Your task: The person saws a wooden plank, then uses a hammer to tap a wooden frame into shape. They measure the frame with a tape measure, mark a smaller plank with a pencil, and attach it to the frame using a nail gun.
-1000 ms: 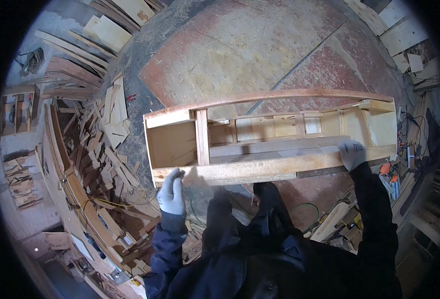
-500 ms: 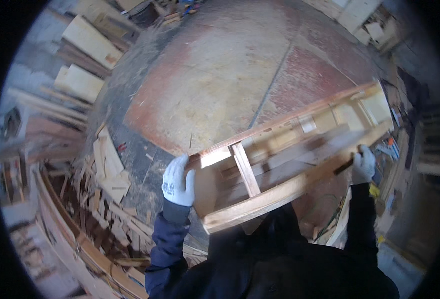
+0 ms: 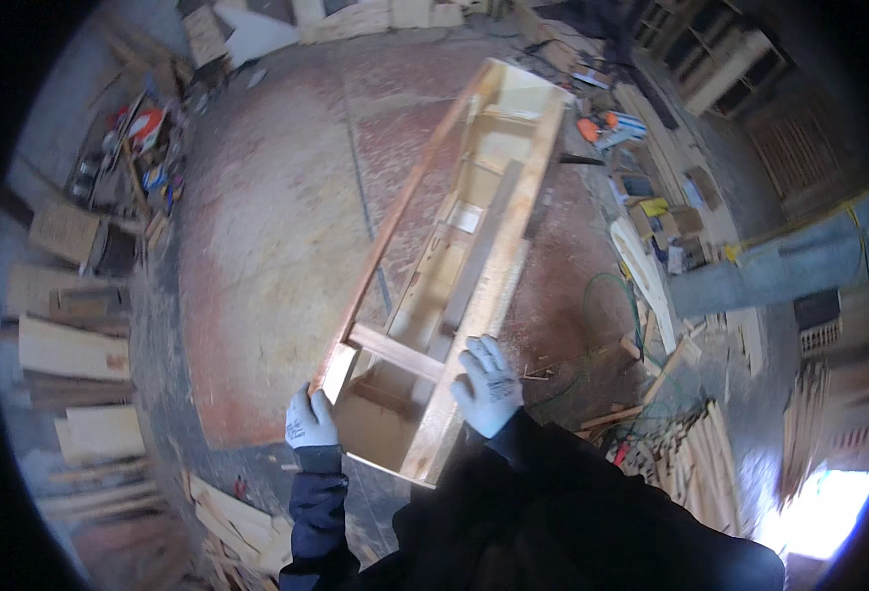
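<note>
- Holding the wooden carcass (image 3: 409, 227) slantwise, from lower centre to upper centre-right of the picture, over the floor (image 3: 267, 246).
- Gripping its lower-left corner with the left hand (image 3: 311, 422), likely to support that end.
- Laying the right hand (image 3: 491, 389) over the right rail (image 3: 499, 274), probably for balance; cannot tell whether clenched underneath.
- Near both: 1 crosspiece (image 3: 395, 352), probably for bracing.

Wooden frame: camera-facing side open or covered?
Open: no panel covers that side of the wooden frame; its crossbar and the space inside show.
</note>
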`<state>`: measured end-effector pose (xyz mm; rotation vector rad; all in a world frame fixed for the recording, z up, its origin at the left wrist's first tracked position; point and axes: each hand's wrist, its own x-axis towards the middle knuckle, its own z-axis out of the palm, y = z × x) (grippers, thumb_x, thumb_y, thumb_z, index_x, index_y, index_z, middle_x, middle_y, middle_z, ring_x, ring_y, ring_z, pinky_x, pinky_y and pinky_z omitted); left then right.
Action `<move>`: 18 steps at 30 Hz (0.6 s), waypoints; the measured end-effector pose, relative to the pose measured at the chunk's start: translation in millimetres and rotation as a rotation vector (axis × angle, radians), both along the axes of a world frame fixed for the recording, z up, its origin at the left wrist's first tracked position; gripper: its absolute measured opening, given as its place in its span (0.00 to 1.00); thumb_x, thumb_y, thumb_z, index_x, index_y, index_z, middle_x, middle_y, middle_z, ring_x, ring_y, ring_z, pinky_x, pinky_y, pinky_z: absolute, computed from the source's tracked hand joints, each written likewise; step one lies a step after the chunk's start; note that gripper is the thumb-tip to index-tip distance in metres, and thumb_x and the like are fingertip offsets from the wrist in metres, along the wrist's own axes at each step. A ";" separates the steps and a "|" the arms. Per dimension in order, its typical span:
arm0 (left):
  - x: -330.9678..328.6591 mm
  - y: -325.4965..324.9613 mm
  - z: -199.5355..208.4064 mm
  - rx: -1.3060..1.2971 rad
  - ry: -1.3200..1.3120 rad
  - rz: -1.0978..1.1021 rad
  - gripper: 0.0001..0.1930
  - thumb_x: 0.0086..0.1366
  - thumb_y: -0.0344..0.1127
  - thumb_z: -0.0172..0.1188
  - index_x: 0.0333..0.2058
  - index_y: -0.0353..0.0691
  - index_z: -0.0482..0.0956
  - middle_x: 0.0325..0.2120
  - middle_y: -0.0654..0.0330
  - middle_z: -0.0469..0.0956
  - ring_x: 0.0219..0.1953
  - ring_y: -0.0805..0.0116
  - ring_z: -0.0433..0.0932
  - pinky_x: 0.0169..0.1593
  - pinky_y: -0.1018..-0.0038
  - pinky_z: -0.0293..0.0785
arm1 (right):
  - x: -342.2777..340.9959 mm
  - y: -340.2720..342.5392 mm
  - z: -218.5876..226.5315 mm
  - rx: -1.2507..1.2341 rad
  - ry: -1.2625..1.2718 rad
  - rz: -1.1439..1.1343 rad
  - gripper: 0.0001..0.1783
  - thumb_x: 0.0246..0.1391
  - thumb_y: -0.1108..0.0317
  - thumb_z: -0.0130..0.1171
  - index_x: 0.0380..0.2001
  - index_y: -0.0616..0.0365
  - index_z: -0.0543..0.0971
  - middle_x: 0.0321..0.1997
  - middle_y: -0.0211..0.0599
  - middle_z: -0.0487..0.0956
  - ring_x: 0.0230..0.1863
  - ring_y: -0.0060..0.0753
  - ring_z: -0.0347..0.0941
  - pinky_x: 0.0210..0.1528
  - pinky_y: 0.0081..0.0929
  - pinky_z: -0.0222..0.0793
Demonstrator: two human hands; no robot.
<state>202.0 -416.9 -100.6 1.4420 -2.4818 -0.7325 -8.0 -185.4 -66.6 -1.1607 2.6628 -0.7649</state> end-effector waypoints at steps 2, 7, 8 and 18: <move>6.2 3.7 -6.2 0.061 -0.090 0.012 0.21 0.71 0.45 0.48 0.49 0.34 0.77 0.41 0.45 0.80 0.43 0.47 0.79 0.48 0.57 0.73 | 7.1 5.2 7.2 0.126 -0.032 -0.021 0.22 0.52 0.60 0.59 0.49 0.60 0.76 0.63 0.46 0.70 0.69 0.51 0.58 0.66 0.49 0.59; 14.4 17.7 -8.7 -0.055 -0.086 -0.086 0.22 0.71 0.46 0.47 0.51 0.33 0.75 0.42 0.43 0.79 0.44 0.45 0.78 0.48 0.55 0.72 | 25.5 31.9 1.5 0.041 -0.083 -0.090 0.25 0.55 0.56 0.54 0.52 0.62 0.74 0.66 0.49 0.67 0.72 0.48 0.54 0.66 0.44 0.60; 14.9 20.7 -6.4 -0.045 -0.097 -0.107 0.22 0.70 0.46 0.47 0.51 0.33 0.75 0.42 0.43 0.78 0.44 0.45 0.78 0.48 0.55 0.72 | 32.0 38.9 0.2 0.028 -0.122 -0.107 0.26 0.56 0.56 0.54 0.52 0.62 0.74 0.66 0.49 0.67 0.72 0.49 0.54 0.67 0.44 0.59; 34.0 18.2 9.3 0.020 -0.146 -0.299 0.27 0.69 0.49 0.50 0.56 0.30 0.68 0.42 0.40 0.77 0.43 0.42 0.77 0.48 0.54 0.72 | 141.2 66.4 42.5 0.002 -0.233 -0.168 0.29 0.56 0.54 0.56 0.55 0.63 0.73 0.66 0.50 0.66 0.72 0.52 0.52 0.70 0.46 0.53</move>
